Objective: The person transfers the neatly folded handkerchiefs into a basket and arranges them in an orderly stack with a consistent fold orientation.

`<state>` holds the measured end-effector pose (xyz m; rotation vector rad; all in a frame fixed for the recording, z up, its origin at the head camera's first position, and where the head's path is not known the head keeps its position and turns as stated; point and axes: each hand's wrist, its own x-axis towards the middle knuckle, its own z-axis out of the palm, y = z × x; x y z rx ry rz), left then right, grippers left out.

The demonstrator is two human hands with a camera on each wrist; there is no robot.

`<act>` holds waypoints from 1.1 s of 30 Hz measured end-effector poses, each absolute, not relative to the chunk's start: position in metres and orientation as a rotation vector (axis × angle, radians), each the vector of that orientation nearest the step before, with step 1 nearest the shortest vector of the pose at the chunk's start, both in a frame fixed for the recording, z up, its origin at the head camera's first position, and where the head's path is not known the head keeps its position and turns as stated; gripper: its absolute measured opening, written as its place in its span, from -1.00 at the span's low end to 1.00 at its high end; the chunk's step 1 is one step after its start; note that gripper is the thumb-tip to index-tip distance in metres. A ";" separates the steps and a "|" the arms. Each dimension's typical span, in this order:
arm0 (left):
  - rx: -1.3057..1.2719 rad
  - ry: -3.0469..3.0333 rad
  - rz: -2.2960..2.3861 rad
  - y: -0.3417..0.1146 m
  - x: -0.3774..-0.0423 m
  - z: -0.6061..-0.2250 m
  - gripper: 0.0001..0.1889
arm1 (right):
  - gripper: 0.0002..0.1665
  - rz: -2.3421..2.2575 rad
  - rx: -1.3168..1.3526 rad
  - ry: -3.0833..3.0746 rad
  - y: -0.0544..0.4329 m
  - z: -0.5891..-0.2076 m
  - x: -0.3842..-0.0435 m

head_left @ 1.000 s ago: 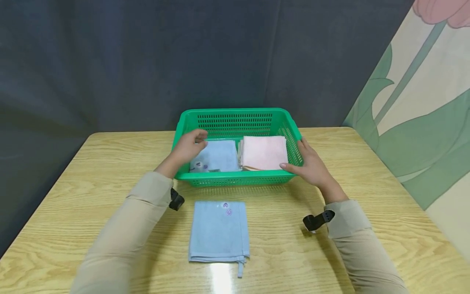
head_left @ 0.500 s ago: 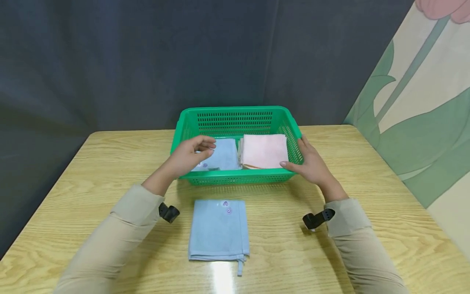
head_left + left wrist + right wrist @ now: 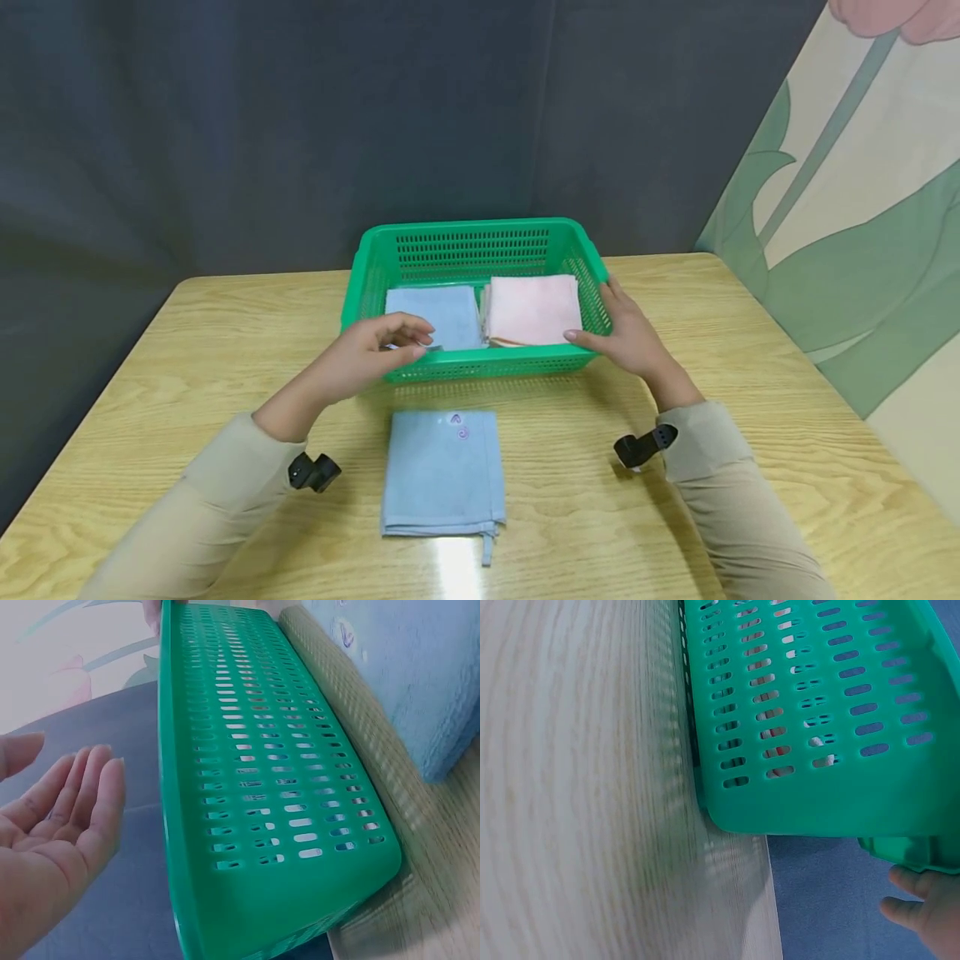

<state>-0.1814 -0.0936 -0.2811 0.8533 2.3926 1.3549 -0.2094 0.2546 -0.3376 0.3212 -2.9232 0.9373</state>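
Observation:
My left hand (image 3: 371,354) hovers over the front left corner of the green plastic basket (image 3: 480,362), holding nothing. In the left wrist view its fingers (image 3: 82,795) are loosely bent, palm showing, apart from the basket wall. My right hand (image 3: 633,333) holds the basket's front right corner, thumb over the front rim and fingers along the right side. Inside the basket, folded light blue cloths (image 3: 442,312) lie on the left and a stack of folded pink cloths (image 3: 534,310) on the right. A folded blue towel (image 3: 444,475) with a hanging loop lies on the table before the basket.
The basket stands near the back edge of the wood-grain table (image 3: 570,492). Behind it hangs a dark curtain (image 3: 337,125). A wall with a painted flower (image 3: 862,233) rises on the right. Each wrist bears a black camera (image 3: 637,450).
My left hand has moved back toward me and down, from over the blue cloths to the basket's front left rim. My right hand has stayed at the basket's corner.

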 end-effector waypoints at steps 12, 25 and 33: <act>0.993 2.195 1.023 -0.095 -0.169 -0.283 -0.62 | 0.14 0.939 0.314 -2.926 0.254 -0.335 -0.207; 0.900 2.204 0.848 -0.099 -0.172 -0.301 -0.52 | 0.12 0.945 0.311 -2.940 0.251 -0.331 -0.206; 0.883 2.243 0.786 -0.098 -0.174 -0.320 -0.50 | 0.12 0.942 0.306 -2.934 0.252 -0.333 -0.207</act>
